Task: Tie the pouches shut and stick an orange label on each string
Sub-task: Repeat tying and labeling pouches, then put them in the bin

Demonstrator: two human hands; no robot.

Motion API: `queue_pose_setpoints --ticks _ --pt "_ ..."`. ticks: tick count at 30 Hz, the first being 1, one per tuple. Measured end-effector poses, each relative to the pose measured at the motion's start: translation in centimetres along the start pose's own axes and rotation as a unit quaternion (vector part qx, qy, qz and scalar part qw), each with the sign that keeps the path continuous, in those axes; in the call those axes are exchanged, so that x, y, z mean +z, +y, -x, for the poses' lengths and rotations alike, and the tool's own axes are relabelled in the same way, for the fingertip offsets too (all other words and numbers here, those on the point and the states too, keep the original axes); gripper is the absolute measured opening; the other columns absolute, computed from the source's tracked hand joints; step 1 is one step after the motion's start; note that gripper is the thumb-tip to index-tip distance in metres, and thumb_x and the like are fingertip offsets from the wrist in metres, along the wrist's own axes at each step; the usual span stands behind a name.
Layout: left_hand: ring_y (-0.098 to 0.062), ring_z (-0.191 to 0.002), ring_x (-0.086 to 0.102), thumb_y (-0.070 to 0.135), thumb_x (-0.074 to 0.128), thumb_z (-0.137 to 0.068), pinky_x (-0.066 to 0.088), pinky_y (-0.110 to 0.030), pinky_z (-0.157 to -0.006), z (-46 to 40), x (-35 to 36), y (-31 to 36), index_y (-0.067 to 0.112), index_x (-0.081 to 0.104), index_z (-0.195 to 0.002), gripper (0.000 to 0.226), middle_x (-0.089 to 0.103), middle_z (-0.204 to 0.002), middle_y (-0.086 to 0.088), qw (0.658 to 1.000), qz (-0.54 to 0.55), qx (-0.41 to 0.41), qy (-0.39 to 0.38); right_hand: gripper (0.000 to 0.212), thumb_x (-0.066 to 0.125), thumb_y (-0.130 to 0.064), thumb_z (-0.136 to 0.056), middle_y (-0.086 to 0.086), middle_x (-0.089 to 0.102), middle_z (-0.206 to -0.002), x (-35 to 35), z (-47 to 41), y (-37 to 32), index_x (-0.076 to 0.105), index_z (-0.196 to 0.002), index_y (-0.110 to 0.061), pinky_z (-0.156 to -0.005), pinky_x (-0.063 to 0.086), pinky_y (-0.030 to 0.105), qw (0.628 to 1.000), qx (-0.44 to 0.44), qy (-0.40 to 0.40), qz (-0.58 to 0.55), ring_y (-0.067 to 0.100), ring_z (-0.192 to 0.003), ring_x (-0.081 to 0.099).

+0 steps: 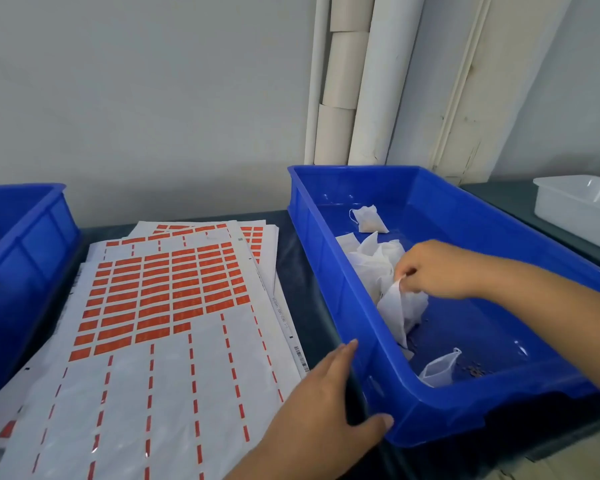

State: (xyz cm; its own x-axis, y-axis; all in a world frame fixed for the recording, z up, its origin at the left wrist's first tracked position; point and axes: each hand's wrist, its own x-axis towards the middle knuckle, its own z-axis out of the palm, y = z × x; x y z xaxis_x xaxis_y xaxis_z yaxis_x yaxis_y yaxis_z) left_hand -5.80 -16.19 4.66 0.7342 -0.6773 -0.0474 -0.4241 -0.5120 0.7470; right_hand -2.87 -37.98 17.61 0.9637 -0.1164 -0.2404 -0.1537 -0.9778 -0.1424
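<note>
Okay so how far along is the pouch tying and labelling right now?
Done: much of the top label sheet is already peeled bare, so labels have gone out. In hand: the right hand pinches a white pouch from the pile in the blue bin, while the left hand rests by its corner. Left: the remaining pouches, including a seemingly untied one, and many orange labels.
</note>
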Motion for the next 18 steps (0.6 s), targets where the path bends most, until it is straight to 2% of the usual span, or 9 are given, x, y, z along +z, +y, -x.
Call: queue_pose_setpoints --ticks 2,4,7,10,11,13,15,16,18 --pt "0.016 -0.11 0.023 0.071 0.056 -0.072 0.022 -0.016 -0.096 0.4 -1.7 -0.3 0.061 0.007 -0.134 0.08 0.02 -0.144 0.036 0.999 0.004 0.005 0.041 0.02 0.055 -0.018 -0.092 0.004 0.065 -0.08 -2.0 0.8 -0.2 0.065 -0.076 -0.013 -0.072 0.047 0.034 0.998 0.003 0.037 -0.06 0.016 -0.073 0.058" --pt "0.016 -0.105 0.024 0.067 0.053 -0.078 0.024 -0.018 -0.097 0.6 -3.6 -0.6 0.059 0.019 -0.133 0.065 0.029 -0.14 0.034 0.996 0.01 0.001 0.085 0.023 0.052 -0.016 -0.094 0.013 0.065 -0.084 -4.0 1.4 -0.7 0.064 -0.078 -0.005 -0.079 0.049 0.036 0.991 -0.017 0.065 -0.113 0.016 -0.073 0.057" --pt "0.009 -0.106 0.037 0.061 0.048 -0.082 0.038 -0.024 -0.095 0.4 -6.3 -0.6 0.059 0.036 -0.12 0.04 0.043 -0.13 0.031 0.989 0.062 -0.011 0.137 0.023 0.051 -0.011 -0.095 0.018 0.066 -0.095 -5.9 2.2 -3.3 0.066 -0.088 0.004 -0.076 0.051 0.02 0.976 -0.067 0.075 -0.193 0.013 -0.076 0.06" --pt "0.002 -0.112 0.051 0.061 0.05 -0.074 0.042 -0.016 -0.084 0.4 -9.1 -0.3 0.059 0.04 -0.105 0.032 0.049 -0.113 0.034 0.976 0.154 -0.001 0.154 0.025 0.049 -0.01 -0.094 0.027 0.058 -0.088 -6.4 2.0 -7.0 0.058 -0.085 0.012 -0.089 0.05 0.042 0.959 -0.106 0.066 -0.253 0.023 -0.078 0.054" --pt "0.001 -0.113 0.052 0.063 0.051 -0.069 0.043 -0.013 -0.081 0.5 -10.1 -0.2 0.059 0.04 -0.105 0.038 0.049 -0.112 0.035 0.971 0.174 0.003 0.164 0.026 0.05 -0.01 -0.095 0.019 0.056 -0.076 -6.3 1.7 -8.3 0.057 -0.077 0.007 -0.082 0.051 0.039 0.954 -0.117 0.06 -0.269 0.02 -0.073 0.053" --pt "-0.001 -0.111 0.051 0.066 0.056 -0.058 0.045 -0.017 -0.081 0.7 -11.9 -0.4 0.059 0.037 -0.113 0.059 0.045 -0.117 0.034 0.963 0.184 0.004 0.197 0.03 0.051 -0.011 -0.095 -0.001 0.054 -0.059 -5.9 1.0 -11.1 0.058 -0.066 -0.006 -0.06 0.047 0.018 0.951 -0.128 0.041 -0.279 0.007 -0.057 0.053" --pt "-0.001 -0.108 0.047 0.069 0.058 -0.051 0.045 -0.022 -0.084 1.1 -13.3 -1.0 0.053 0.035 -0.121 0.076 0.04 -0.121 0.029 0.955 0.123 -0.005 0.271 0.025 0.051 -0.013 -0.094 0.003 0.058 -0.059 -5.2 -0.1 -14.0 0.064 -0.075 -0.004 -0.048 0.045 0.013 0.955 -0.128 0.026 -0.266 0.004 -0.054 0.056" --pt "0.001 -0.104 0.046 0.073 0.057 -0.05 0.043 -0.017 -0.083 1.5 -13.9 -1.4 0.052 0.038 -0.116 0.071 0.039 -0.117 0.03 0.942 0.08 0.006 0.327 0.023 0.052 -0.013 -0.093 0.008 0.059 -0.063 -4.7 -0.8 -15.3 0.064 -0.079 0.0 -0.048 0.047 0.015 0.955 -0.128 0.022 -0.268 0.008 -0.057 0.057" --pt "0.004 -0.092 0.049 0.079 0.048 -0.055 0.043 -0.006 -0.066 2.4 -15.1 -2.4 0.045 0.046 -0.092 0.05 0.044 -0.097 0.029 0.897 0.047 0.046 0.438 0.022 0.051 -0.012 -0.091 0.007 0.056 -0.063 -3.6 -2.2 -18.1 0.06 -0.074 -0.002 -0.049 0.049 0.019 0.948 -0.129 0.014 -0.291 0.014 -0.057 0.055"
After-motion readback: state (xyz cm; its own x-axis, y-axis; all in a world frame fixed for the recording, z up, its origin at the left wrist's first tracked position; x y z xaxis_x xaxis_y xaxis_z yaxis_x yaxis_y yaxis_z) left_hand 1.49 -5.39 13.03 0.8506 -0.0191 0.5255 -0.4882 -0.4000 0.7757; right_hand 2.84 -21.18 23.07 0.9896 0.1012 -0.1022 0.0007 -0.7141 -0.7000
